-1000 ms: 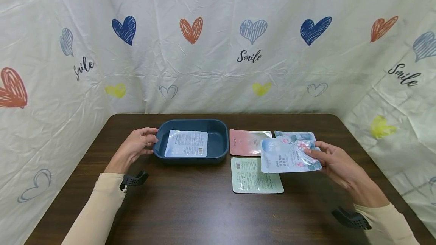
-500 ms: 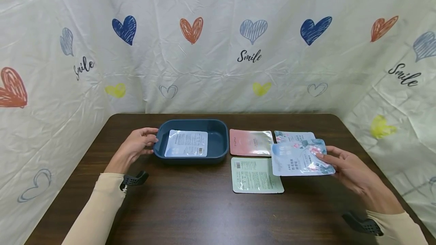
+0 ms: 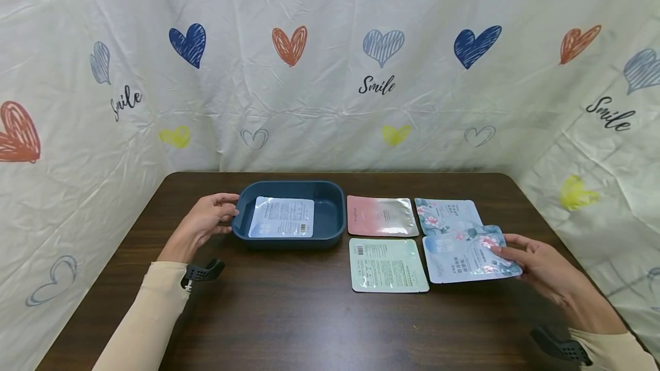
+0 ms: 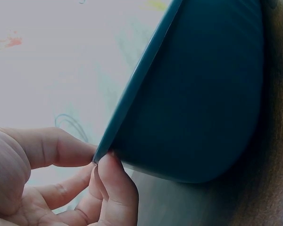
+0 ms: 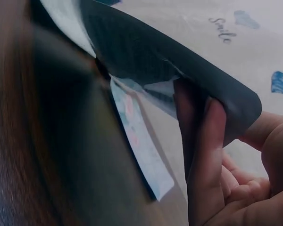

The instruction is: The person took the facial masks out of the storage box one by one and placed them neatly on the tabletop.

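Note:
My left hand (image 3: pixel 203 222) pinches the left rim of a dark blue plastic tray (image 3: pixel 330 216), thumb above and finger below in the left wrist view. Inside the tray a pale blue sheet mask packet (image 3: pixel 282 217) lies with its printed text up. My right hand (image 3: pixel 549 273) pinches the right edge of a blue floral sheet mask packet (image 3: pixel 466 259), thumb on top. Its underside (image 5: pixel 146 52) faces the right wrist camera, slightly tilted. Behind it lies another blue floral packet (image 3: pixel 446 215), its near edge overlapped in the head view.
Right of the tray lies a pink sheet mask packet (image 3: pixel 380 216), with a pale green packet (image 3: pixel 389 265) in front of it. All stand on a dark brown wooden table (image 3: pixel 309 314). A white cloth with printed hearts (image 3: pixel 330 130) hangs behind.
My right hand has carried the held blue packet right and toward me, down beside the green packet. More of the packet behind shows. My left hand and the tray stay put.

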A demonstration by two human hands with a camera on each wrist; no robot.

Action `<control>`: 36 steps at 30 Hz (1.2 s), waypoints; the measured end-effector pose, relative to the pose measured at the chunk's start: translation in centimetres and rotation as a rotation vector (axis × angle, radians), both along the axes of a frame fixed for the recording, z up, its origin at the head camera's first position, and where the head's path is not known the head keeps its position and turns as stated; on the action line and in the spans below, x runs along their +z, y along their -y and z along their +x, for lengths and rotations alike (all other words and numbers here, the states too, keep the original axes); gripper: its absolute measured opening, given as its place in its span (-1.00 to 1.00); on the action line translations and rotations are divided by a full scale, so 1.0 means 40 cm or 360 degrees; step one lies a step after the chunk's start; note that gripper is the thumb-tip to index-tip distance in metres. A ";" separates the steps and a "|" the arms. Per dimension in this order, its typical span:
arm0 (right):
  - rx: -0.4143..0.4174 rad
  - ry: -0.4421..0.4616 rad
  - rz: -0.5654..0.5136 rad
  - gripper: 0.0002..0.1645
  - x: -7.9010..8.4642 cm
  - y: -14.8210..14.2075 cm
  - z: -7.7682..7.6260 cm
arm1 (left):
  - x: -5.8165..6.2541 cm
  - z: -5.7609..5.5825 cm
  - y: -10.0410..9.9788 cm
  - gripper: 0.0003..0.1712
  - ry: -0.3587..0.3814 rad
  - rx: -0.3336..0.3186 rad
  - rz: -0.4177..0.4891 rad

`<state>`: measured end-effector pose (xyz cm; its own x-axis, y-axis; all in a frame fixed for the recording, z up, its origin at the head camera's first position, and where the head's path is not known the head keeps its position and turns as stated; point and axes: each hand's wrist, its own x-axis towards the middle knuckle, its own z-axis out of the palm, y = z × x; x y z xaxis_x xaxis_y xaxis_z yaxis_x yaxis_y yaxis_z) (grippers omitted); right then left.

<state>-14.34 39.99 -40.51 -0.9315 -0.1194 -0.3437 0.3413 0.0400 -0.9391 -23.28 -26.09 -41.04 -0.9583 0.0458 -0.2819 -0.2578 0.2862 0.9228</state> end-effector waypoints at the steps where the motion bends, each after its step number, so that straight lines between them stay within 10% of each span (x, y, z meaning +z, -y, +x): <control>1: 0.0009 -0.0002 0.0027 -0.71 -0.004 -0.004 0.000 | 0.000 0.000 0.000 -0.38 0.0000 0.0003 0.0000; 20: 0.0250 -0.0065 0.1216 -0.30 -0.016 -0.014 -0.014 | 0.003 0.004 -0.004 -0.39 -0.0009 0.0019 -0.0026; 30: 0.0396 -0.0176 0.1564 -0.38 0.060 0.003 -0.022 | 0.002 0.000 -0.006 -0.39 0.0005 0.0034 -0.0057; 36: 0.0434 -0.0331 0.1325 -0.40 0.087 0.067 -0.044 | -0.001 -0.003 -0.005 -0.40 0.0012 0.0039 -0.0070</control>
